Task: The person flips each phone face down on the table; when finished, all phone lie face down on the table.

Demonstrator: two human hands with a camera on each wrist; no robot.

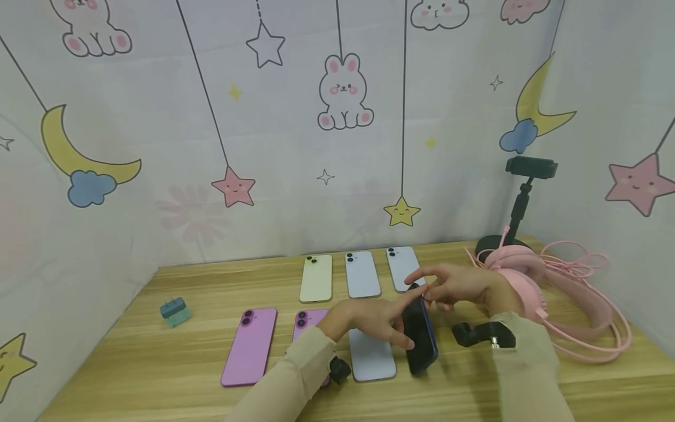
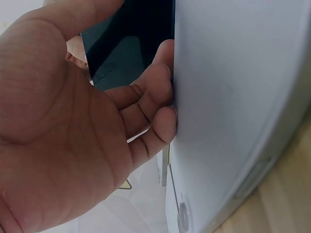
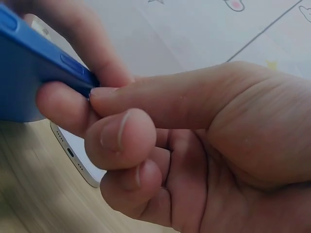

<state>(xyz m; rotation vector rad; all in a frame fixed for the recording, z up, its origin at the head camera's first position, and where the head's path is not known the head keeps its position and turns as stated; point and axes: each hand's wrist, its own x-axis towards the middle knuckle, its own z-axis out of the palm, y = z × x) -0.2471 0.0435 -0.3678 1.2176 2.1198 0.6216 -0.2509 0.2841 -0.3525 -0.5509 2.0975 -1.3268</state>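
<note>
A phone with a dark screen and a blue back stands tilted on its lower end. At its upper corner, my right hand pinches the edge between thumb and a fingertip. My left hand reaches across from the left, its index finger stretched to the phone's top edge and its thumb near the screen side. In the left wrist view, its other fingers are bent and touch the back of a pale phone. That pale phone lies flat beneath the left hand.
Two pink-purple phones lie at left, one partly under my left sleeve. A row of a cream phone and two pale blue phones lies behind. Pink headphones with a cable, a black stand and a teal plug are around.
</note>
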